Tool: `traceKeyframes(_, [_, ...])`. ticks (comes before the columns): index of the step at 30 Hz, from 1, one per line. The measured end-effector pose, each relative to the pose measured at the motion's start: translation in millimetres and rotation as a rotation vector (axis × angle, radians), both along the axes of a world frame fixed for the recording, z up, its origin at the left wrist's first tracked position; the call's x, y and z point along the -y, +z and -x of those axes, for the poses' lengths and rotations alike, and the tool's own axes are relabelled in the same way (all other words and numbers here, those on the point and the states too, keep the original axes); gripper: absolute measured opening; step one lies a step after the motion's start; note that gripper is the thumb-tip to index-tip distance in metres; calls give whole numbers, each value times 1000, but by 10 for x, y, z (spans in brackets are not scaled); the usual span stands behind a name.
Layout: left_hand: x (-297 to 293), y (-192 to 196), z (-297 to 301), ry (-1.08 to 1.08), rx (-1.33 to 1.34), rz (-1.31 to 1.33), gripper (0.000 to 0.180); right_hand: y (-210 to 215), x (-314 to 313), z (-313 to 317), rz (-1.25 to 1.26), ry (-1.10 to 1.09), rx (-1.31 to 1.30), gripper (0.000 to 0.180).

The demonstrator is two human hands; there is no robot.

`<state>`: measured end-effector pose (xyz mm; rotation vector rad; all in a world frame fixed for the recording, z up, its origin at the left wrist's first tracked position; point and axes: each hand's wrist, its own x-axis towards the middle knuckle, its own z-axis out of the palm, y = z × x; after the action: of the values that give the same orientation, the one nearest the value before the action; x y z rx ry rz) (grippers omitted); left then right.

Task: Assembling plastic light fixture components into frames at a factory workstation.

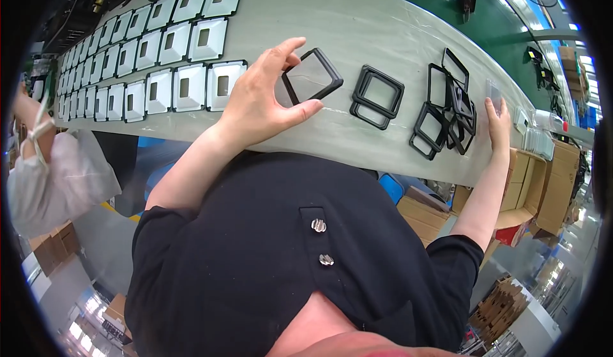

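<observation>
My left hand [258, 92] holds a black rectangular frame [332, 76] tilted above the table, thumb at its lower side and fingers at its upper left. Far to the right, my right hand [498, 118] has its fingers at a clear flat plate [493, 91] and appears to grip its lower end. Between the hands lies a small stack of black frames [359, 106]. Nearer my right hand is a loose heap of black frames [436, 112], overlapping at different angles.
Rows of white trays with dark rims [211, 38] cover the left of the grey table [306, 9]. A co-worker's sleeve [60, 181] is at far left. Open cardboard boxes [527, 185] and clear plastic pieces [538, 141] stand by the right end.
</observation>
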<state>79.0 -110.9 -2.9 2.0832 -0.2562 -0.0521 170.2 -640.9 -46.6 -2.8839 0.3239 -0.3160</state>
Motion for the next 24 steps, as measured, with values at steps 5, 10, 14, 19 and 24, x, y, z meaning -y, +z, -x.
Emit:
traceKeyframes(5, [-82, -117, -59, -116, 135, -353, 82, 90, 3, 33, -298, -108, 11, 62])
traceKeyframes(10, [-4, -54, -54, -264, 277, -651, 75, 242, 37, -45, -67, -111, 64, 51])
traceKeyframes(14, [71, 63, -189, -358, 190, -696, 73, 295, 377, -71, -271, -71, 28, 30])
traceKeyframes(19, [-90, 124, -256, -241, 194, -429, 67, 954, -578, 247, -800, -8, 166, 16])
traceKeyframes(24, [-191, 83, -233, -97, 168, 197, 57, 817, -2477, 557, -1516, 433, -232, 9])
